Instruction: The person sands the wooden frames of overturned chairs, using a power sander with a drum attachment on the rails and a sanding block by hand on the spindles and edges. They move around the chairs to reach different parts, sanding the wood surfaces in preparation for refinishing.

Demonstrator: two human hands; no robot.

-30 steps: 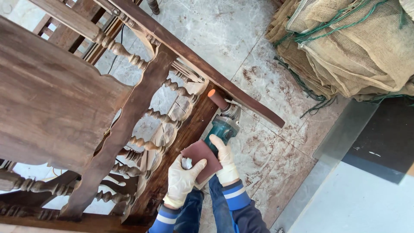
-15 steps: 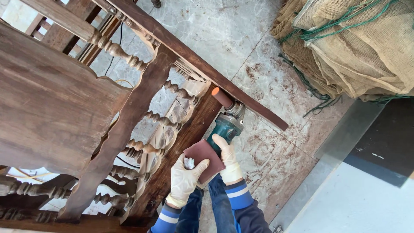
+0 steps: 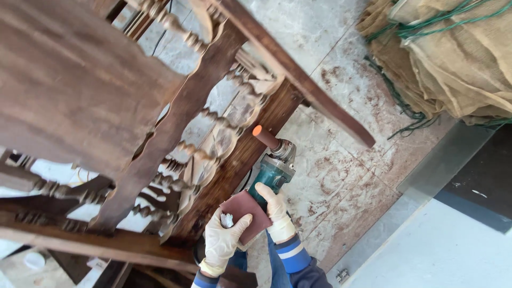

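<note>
A dark carved wooden frame [image 3: 176, 114] with turned spindles fills the left and middle of the view. My right hand [image 3: 276, 210], in a pale glove, grips the body of a teal angle grinder [image 3: 273, 172] whose side handle ends in an orange tip. The grinder's head sits by the frame's thick post [image 3: 240, 160]. My left hand [image 3: 223, 242], also gloved, holds a sheet of reddish-brown sandpaper [image 3: 246, 213] just below the grinder, close to the post.
Burlap sacks [image 3: 453, 53] tied with green cord lie at the top right. The stone floor [image 3: 341, 176] is stained with reddish dust. A dark mat [image 3: 480, 186] and a pale smooth slab [image 3: 442, 250] lie to the right.
The grinder and both hands have slid a little lower along the post. The view has shifted slightly, and the sandpaper stays in the left hand.
</note>
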